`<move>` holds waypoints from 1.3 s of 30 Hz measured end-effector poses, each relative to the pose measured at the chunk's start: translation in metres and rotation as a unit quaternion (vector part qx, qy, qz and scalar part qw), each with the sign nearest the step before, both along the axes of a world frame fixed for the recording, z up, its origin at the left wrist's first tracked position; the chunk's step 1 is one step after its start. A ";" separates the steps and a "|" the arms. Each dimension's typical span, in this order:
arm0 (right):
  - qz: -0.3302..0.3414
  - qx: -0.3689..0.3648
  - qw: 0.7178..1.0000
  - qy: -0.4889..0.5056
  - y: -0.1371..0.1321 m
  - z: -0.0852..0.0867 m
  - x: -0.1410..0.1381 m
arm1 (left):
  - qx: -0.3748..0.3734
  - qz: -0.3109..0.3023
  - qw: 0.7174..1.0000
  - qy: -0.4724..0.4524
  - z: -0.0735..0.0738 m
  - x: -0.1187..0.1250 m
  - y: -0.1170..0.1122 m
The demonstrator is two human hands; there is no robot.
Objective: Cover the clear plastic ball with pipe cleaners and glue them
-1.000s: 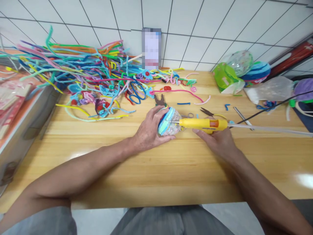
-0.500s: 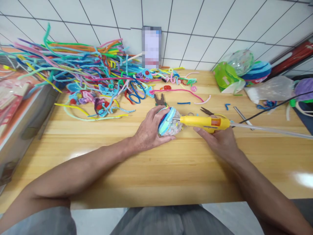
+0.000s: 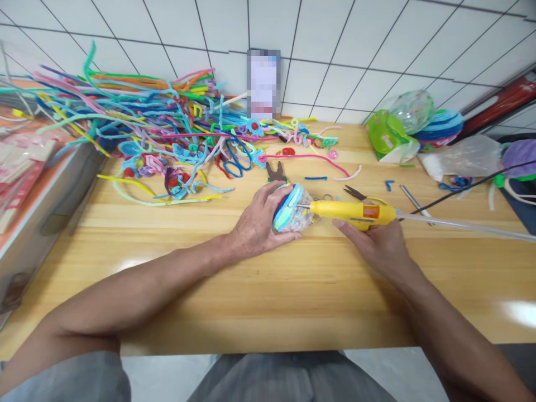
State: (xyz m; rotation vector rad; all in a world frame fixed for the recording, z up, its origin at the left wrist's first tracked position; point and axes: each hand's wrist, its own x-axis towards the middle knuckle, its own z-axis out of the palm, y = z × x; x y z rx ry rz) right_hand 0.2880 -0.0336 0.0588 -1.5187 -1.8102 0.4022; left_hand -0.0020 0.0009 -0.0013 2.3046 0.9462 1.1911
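Barely any change on my feed over the last second: the nozzle of the yellow plastic glue gun (image 3: 337, 210) is still at the pale-green strip on the rounded, see-through form banded with fuzzy blue strips (image 3: 288, 215). I read that as work staying at one spot. Left hand (image 3: 263, 220) cups the form, fingers wrapped over it; right hand (image 3: 383, 240) is clamped on the gun. Form sits mid-counter (image 3: 251, 307), just near of the dark-nosed pliers (image 3: 275, 171); can't tell if it's resting.

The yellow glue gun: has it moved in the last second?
Yes, slightly: the glue gun has shifted right, its rear end now nearer the silver rod on the table.
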 end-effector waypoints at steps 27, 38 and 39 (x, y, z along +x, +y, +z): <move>0.010 0.027 1.000 0.009 0.001 -0.004 -0.003 | 0.010 -0.005 1.000 -0.002 0.001 0.000 0.001; 0.026 0.009 0.999 0.027 0.000 0.001 -0.006 | 0.005 -0.012 1.000 0.001 -0.001 -0.001 0.001; 0.028 0.014 0.999 0.024 0.000 0.001 -0.006 | 0.004 -0.011 1.000 -0.001 -0.001 -0.001 0.001</move>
